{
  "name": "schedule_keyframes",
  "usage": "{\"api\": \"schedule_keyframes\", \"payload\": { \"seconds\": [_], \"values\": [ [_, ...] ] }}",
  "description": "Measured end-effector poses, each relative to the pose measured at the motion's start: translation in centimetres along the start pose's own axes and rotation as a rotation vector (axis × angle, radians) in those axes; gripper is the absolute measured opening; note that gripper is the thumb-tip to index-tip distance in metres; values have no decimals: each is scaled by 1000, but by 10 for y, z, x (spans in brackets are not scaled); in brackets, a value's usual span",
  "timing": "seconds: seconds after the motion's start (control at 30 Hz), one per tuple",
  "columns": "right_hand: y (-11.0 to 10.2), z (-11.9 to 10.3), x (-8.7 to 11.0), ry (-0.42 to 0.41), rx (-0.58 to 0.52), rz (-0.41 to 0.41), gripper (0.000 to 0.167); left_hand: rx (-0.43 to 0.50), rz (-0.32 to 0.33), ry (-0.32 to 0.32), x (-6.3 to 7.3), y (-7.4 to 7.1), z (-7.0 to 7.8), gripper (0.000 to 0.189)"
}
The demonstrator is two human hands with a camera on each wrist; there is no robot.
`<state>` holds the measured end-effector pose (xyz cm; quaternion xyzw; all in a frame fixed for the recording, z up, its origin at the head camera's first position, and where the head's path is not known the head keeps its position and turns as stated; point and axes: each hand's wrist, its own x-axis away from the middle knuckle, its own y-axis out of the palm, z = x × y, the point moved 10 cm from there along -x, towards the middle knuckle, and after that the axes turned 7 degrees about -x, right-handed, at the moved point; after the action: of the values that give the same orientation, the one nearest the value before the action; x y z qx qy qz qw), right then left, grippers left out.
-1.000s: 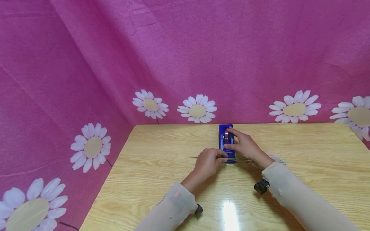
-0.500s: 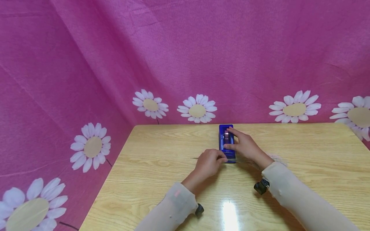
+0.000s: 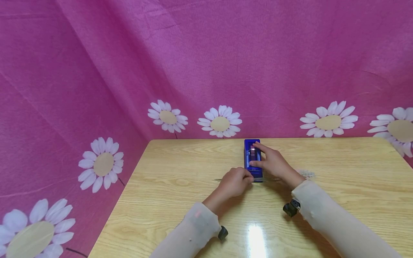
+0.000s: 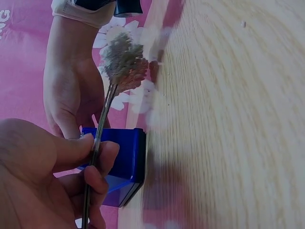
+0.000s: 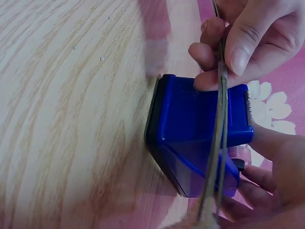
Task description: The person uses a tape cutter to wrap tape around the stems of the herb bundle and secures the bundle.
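Note:
A blue tape dispenser [image 3: 247, 157] stands near the table's far edge, a roll of tape [image 3: 253, 152] in its top. My right hand [image 3: 275, 163] grips its right side, thumb and index finger spread along it. Just in front of the dispenser, my left hand [image 3: 233, 182] pinches the thin stems [image 5: 217, 124] of a dried-flower bunch between thumb and fingers. A pale, shiny strip [image 4: 96, 144] lies on the stems at the thumb tip. The fluffy flower heads [image 4: 124, 62] point right, partly behind my right wrist. In the right wrist view the toothed cutter [image 5: 249, 107] is close beside the stems.
The wooden table [image 3: 180, 200] extends around both hands, with small pale crumbs [image 5: 75, 47] on it. A pink cloth [image 3: 271, 64] with daisies hangs behind and to the left.
My left hand has shifted slightly toward me and its fingers have closed in on the stems, which have turned a little with their flower heads. My right hand stays on the dispenser.

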<state>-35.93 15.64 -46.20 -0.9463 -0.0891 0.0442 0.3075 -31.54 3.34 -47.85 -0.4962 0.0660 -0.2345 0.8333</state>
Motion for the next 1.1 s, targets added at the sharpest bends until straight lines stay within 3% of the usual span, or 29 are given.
{"api": "schedule_keyframes", "payload": {
  "seconds": [0.33, 0.63, 0.93, 1.1],
  "values": [
    [0, -1, 0, -3, 2, -1, 79, 29, -30, -48, 0, -2, -10, 15],
    [-1, -1, 0, 2, 7, 0, 78, 48, -22, 19, 1, -8, -10, 9],
    [0, 0, -1, 18, 8, -2, 79, 137, -57, 2, 4, -8, -18, 8],
    [0, -1, -1, 21, 0, -8, 80, 234, -82, -56, 7, -7, -28, 8]
  ]
}}
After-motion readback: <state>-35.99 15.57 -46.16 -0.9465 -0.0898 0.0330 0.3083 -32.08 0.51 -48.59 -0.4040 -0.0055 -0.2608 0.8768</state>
